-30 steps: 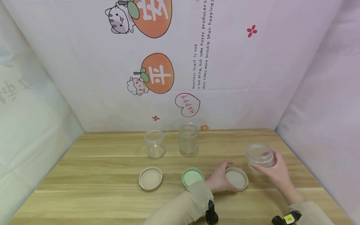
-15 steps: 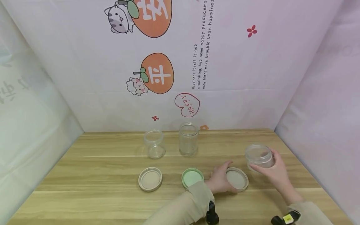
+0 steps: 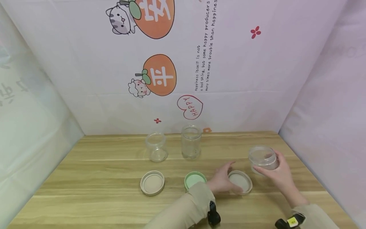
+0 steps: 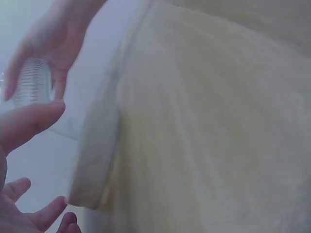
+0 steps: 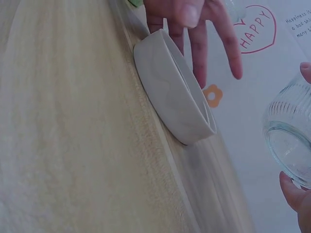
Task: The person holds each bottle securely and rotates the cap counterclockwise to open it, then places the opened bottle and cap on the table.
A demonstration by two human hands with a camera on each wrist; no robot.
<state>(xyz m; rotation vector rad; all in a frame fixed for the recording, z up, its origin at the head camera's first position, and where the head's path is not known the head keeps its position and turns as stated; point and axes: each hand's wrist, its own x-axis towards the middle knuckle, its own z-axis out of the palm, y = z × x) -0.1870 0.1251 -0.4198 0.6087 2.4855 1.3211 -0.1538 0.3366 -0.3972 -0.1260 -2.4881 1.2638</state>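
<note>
In the head view my right hand (image 3: 281, 175) grips a clear, low glass jar (image 3: 261, 159) by its side, thumb in front. The right wrist view shows the ribbed jar (image 5: 291, 131) tilted, raised above the table, with fingertips on it. My left hand (image 3: 223, 181) lies at the left side of a whitish round lid (image 3: 240, 182), thumb and fingers spread. The left wrist view shows this lid (image 4: 95, 155) beside the parted left hand (image 4: 29, 170); one fingertip seems to touch its edge. To the left, a green lid (image 3: 195, 179) is partly behind the left wrist.
A beige lid (image 3: 152, 183) lies further left on the wooden table (image 3: 100, 178). Behind stand a short clear glass jar (image 3: 156, 148) and a taller one (image 3: 191, 143), close to the printed back cloth (image 3: 234, 95). Cloth walls bound both sides.
The left hand shifts very slightly left and its fingers spread a little at the lid. The right hand and jar stay almost where they were.
</note>
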